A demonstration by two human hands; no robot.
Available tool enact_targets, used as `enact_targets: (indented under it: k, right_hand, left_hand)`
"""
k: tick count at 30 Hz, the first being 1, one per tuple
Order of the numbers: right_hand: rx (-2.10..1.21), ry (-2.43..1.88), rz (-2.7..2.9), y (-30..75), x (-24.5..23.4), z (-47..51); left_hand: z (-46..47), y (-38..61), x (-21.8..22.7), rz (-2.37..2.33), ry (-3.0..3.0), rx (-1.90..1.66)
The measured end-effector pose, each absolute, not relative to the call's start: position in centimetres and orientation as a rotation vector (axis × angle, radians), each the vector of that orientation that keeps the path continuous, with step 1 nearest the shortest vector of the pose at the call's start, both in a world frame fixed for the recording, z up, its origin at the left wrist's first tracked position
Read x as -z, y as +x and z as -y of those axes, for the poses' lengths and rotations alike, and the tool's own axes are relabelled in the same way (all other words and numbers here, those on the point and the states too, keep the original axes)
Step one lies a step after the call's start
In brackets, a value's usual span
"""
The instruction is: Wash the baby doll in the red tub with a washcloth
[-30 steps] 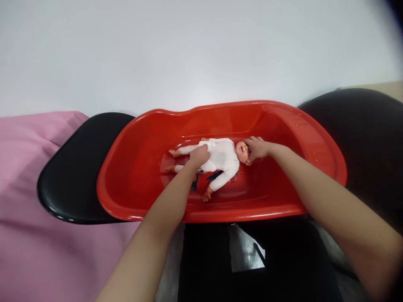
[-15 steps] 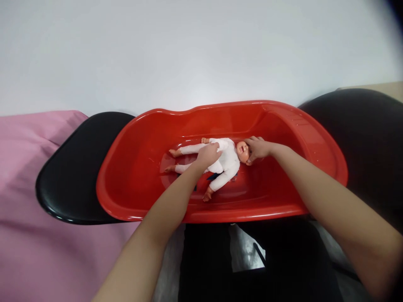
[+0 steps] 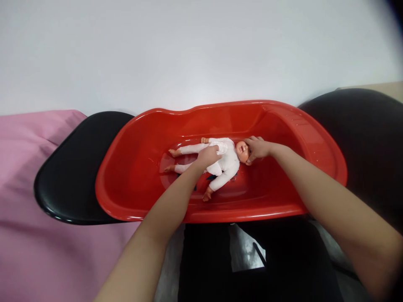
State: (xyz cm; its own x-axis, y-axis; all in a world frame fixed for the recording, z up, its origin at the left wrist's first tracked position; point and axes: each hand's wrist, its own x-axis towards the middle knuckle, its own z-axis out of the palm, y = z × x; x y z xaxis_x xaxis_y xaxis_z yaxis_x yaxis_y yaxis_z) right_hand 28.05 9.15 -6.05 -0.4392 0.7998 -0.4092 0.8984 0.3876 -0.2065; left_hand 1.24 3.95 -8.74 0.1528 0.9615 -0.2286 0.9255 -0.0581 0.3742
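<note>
A small doll (image 3: pixel 227 161) in white clothes lies on its back inside a red plastic tub (image 3: pixel 135 176), head to the right, legs to the left. My left hand (image 3: pixel 208 156) rests on the doll's belly with its fingers curled against the white cloth. My right hand (image 3: pixel 257 149) is closed around the doll's head, fingers over the top and side. A dark item lies under the doll on the tub floor, mostly hidden.
The tub rests across two black seats, one at the left (image 3: pixel 72 172) and one at the right (image 3: pixel 368 142). A pink cloth (image 3: pixel 28 209) covers the left side. A white wall stands behind. Dark floor shows below the tub.
My left hand slid rightward along the doll from its hips to its belly. My right hand stayed on the doll's head.
</note>
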Motion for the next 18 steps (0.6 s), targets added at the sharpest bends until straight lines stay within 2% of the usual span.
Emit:
enact_targets:
  k: [9, 18]
  right_hand:
    - [0.597, 1.508, -2.410, 28.1, 6.3, -9.3]
    - [0.620, 1.534, -2.396, 28.2, 6.5, -9.4]
  left_hand:
    - [-4.6, 0.0, 10.0, -1.812, 1.998, -0.175]
    - [-4.8, -2.0, 9.0, -2.007, 1.795, -0.134]
